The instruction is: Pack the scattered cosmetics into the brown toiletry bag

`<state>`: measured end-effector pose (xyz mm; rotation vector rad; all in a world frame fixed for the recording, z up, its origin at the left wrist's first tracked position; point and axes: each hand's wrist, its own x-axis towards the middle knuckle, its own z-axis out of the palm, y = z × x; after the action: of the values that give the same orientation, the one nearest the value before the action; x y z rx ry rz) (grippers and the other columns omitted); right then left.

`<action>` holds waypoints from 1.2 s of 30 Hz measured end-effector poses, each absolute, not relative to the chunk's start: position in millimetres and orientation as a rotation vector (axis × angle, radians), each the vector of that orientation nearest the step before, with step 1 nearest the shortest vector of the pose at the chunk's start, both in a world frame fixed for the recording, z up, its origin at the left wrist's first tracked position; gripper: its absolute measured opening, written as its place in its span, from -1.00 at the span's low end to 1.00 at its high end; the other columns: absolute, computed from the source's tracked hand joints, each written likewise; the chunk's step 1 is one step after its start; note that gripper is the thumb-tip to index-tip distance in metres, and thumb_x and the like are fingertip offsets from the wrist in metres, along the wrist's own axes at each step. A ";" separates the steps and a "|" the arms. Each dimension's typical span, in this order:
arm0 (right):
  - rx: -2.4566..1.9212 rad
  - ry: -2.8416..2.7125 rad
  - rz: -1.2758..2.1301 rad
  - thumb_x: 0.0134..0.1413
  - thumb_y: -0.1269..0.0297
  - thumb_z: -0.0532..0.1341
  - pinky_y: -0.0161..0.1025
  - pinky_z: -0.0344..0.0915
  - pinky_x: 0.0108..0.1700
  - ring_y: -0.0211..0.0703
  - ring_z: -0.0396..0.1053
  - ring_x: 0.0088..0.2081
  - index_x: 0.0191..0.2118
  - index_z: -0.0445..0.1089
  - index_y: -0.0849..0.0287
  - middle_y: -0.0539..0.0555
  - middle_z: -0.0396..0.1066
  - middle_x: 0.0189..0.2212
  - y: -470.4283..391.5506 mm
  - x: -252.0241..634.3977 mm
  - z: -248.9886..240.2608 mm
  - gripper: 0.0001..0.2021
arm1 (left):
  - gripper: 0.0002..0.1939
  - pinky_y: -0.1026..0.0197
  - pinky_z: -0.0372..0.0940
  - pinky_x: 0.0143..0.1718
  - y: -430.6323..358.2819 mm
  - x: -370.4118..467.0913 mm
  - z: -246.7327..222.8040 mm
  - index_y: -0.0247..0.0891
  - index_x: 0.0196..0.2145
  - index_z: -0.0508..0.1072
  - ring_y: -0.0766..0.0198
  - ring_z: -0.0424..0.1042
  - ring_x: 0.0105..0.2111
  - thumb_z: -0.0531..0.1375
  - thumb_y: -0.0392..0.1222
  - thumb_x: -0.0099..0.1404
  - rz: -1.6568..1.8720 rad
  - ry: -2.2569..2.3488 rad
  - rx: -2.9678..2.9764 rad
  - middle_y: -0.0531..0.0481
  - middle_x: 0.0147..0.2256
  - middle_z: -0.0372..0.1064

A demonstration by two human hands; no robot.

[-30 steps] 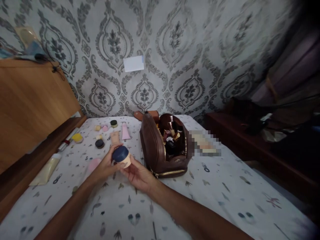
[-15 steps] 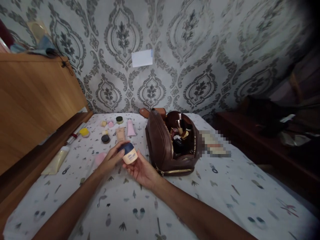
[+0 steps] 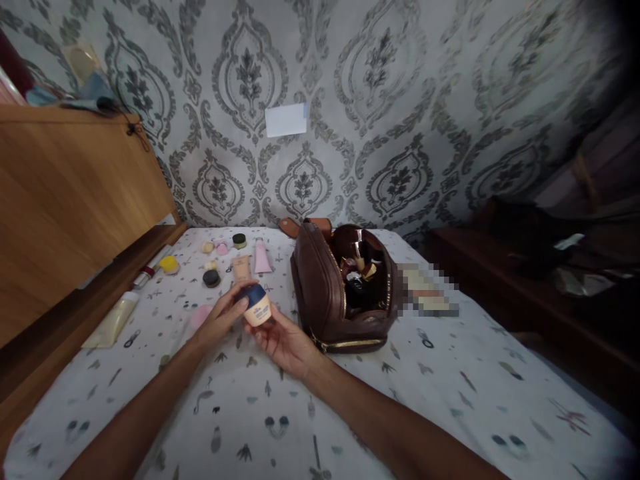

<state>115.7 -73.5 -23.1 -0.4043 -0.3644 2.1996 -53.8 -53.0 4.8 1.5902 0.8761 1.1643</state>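
Observation:
A small cream jar [image 3: 259, 309] with a dark blue lid is held tilted between both hands above the bed sheet. My left hand [image 3: 225, 312] is closed on the jar's lid side, thumb and fingers around it. From the lower right, my right hand [image 3: 289, 343] grips the jar's body. Just right of the hands stands a brown toiletry bag [image 3: 320, 280], unzipped, with several small cosmetics inside. Behind the jar lie a peach tube [image 3: 241, 268] and a pink tube [image 3: 261, 256]. A round pink item [image 3: 201, 316] is partly hidden by my left hand.
Several small jars, among them a black-lidded jar [image 3: 211, 277] and a yellow-lidded jar [image 3: 169, 265], are spread at the left. A cream-coloured tube [image 3: 113, 321] lies near the wooden cabinet [image 3: 75, 200]. Right of the bag is a blurred-out flat item [image 3: 427, 293].
The jar has turned slightly in my hands and shifted a little to the left. Both hands keep their hold on it.

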 end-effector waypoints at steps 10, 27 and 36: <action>-0.404 -0.448 2.089 -0.15 0.28 0.50 -0.43 0.47 -0.29 -0.15 0.57 -0.25 -0.10 0.42 0.24 0.11 0.57 -0.25 -77.0 114.0 -21.1 -0.55 | -0.56 0.04 0.18 0.17 -53.6 -54.1 6.6 -0.17 0.06 0.44 0.00 0.31 0.10 0.22 0.04 0.29 1.172 0.904 1.588 -0.10 0.04 0.41; -0.471 -0.392 2.217 0.21 0.05 0.25 -0.41 0.43 -0.34 -0.20 0.55 -0.35 -0.16 0.44 0.38 0.21 0.56 -0.35 -74.3 115.1 -23.4 -0.62 | -0.58 0.12 0.21 0.09 -55.9 -54.1 9.6 -0.13 0.05 0.45 0.04 0.33 0.07 0.24 0.04 0.27 1.167 0.877 1.546 -0.08 0.04 0.41; -0.467 -0.566 2.013 -0.17 0.20 0.50 -0.39 0.41 -0.34 -0.15 0.57 -0.30 -0.11 0.37 0.21 0.09 0.57 -0.28 -81.1 110.0 -22.6 -0.51 | -0.58 0.10 0.21 0.10 -55.3 -52.0 10.7 -0.18 0.01 0.48 0.02 0.34 0.05 0.26 0.04 0.25 1.197 0.897 1.558 -0.10 -0.01 0.43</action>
<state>110.0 -81.1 -22.6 -0.4665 -0.5660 2.0134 -52.0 -55.3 10.7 1.5581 0.8968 1.1969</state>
